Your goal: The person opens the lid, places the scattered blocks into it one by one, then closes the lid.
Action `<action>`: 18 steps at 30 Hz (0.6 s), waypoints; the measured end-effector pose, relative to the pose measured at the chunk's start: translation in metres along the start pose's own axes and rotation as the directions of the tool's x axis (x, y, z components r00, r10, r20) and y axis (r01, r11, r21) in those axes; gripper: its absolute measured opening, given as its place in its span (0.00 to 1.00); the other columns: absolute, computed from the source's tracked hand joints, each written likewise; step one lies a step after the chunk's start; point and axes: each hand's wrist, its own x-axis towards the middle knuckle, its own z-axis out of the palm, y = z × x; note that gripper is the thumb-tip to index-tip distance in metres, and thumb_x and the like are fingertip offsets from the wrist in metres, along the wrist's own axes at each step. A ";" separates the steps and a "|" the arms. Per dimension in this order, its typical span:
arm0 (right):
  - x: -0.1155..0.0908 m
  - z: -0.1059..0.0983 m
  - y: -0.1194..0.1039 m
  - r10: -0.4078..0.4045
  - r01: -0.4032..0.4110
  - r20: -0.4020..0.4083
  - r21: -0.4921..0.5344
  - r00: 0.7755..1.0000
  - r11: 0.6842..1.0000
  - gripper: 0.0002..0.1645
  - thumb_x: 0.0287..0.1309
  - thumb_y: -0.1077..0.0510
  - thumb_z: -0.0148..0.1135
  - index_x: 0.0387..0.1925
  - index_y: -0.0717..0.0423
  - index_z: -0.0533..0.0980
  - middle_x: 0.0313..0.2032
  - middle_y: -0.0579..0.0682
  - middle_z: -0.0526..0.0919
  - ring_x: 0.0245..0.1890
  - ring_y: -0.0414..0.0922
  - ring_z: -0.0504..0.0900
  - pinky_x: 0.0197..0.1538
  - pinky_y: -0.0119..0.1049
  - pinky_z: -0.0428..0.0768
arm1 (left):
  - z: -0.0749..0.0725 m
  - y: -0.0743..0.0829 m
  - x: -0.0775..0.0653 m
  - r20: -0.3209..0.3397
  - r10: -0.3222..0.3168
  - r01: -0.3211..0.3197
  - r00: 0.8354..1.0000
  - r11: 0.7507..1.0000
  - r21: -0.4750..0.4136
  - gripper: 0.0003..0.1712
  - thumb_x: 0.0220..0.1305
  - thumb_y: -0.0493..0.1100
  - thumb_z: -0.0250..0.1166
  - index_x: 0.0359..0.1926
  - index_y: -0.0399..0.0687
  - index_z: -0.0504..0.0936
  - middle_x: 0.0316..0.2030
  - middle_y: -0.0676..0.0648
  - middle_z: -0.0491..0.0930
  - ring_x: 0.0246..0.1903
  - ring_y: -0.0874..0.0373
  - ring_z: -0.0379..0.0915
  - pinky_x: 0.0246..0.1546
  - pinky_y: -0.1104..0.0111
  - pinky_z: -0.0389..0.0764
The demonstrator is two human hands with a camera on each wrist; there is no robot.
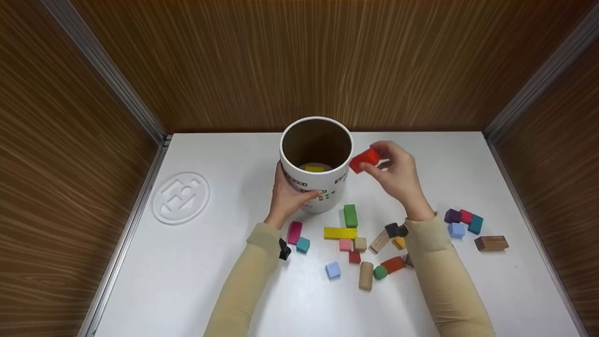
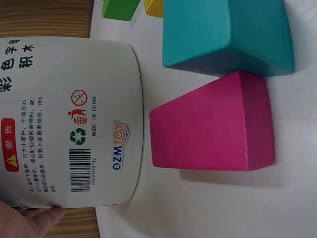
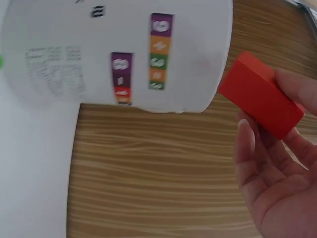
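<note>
A white cylindrical tub (image 1: 323, 194) stands upright near the back of the white table, its printed label facing the left wrist view. Around its left side my left hand (image 1: 288, 199) grips it, thumb across the front. Inside, on the tub's bottom, a yellow block (image 1: 314, 168) shows. My right hand (image 1: 398, 175) pinches a red block (image 1: 365, 160) just right of the tub's rim, above the table. In the right wrist view the red block (image 3: 262, 94) looks rectangular, held between thumb and fingers. A magenta block (image 2: 213, 126) and a teal block (image 2: 228, 34) lie close to the tub.
Loose blocks lie in front of the tub, among them a green block (image 1: 350, 216), a yellow bar (image 1: 340, 233) and a tan cylinder (image 1: 366, 276). Further right are a purple block (image 1: 452, 216) and a brown block (image 1: 491, 243). A round embossed emblem (image 1: 181, 198) marks the left side.
</note>
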 end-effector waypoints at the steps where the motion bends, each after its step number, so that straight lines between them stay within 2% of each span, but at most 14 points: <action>1: 0.003 0.001 -0.003 -0.013 0.013 -0.020 0.002 1.000 1.000 0.28 0.53 0.56 0.74 0.55 0.58 0.75 0.49 0.51 0.81 0.45 0.44 0.79 0.43 0.35 0.82 | 0.000 0.000 0.000 0.001 0.000 0.000 1.000 1.000 -0.004 0.77 0.30 0.67 0.82 0.76 0.64 0.42 0.72 0.49 0.54 0.68 0.61 0.53 0.70 0.58 0.56; 4: 0.011 0.006 -0.011 -0.060 0.061 -0.052 0.007 0.997 0.998 0.28 0.54 0.57 0.74 0.55 0.59 0.76 0.49 0.51 0.81 0.44 0.43 0.79 0.43 0.36 0.83 | 0.001 0.000 0.001 0.006 -0.002 0.002 1.000 1.000 -0.015 0.77 0.29 0.66 0.83 0.76 0.64 0.42 0.72 0.51 0.55 0.67 0.62 0.54 0.70 0.60 0.56; 8: 0.021 0.014 -0.015 -0.107 0.108 -0.044 0.006 0.993 0.994 0.28 0.54 0.57 0.74 0.54 0.60 0.75 0.48 0.52 0.81 0.44 0.44 0.78 0.42 0.41 0.83 | 0.001 0.000 0.000 0.007 -0.012 0.012 1.000 1.000 -0.010 0.76 0.30 0.67 0.82 0.75 0.68 0.42 0.71 0.52 0.55 0.67 0.62 0.54 0.70 0.59 0.57; 18: 0.043 0.033 -0.016 -0.047 0.048 0.058 -0.028 0.997 0.998 0.27 0.55 0.56 0.73 0.55 0.58 0.74 0.49 0.52 0.80 0.46 0.46 0.77 0.47 0.42 0.83 | -0.001 -0.001 0.000 0.006 -0.001 0.001 1.000 1.000 0.007 0.73 0.33 0.67 0.81 0.75 0.72 0.41 0.71 0.52 0.55 0.68 0.62 0.53 0.70 0.57 0.57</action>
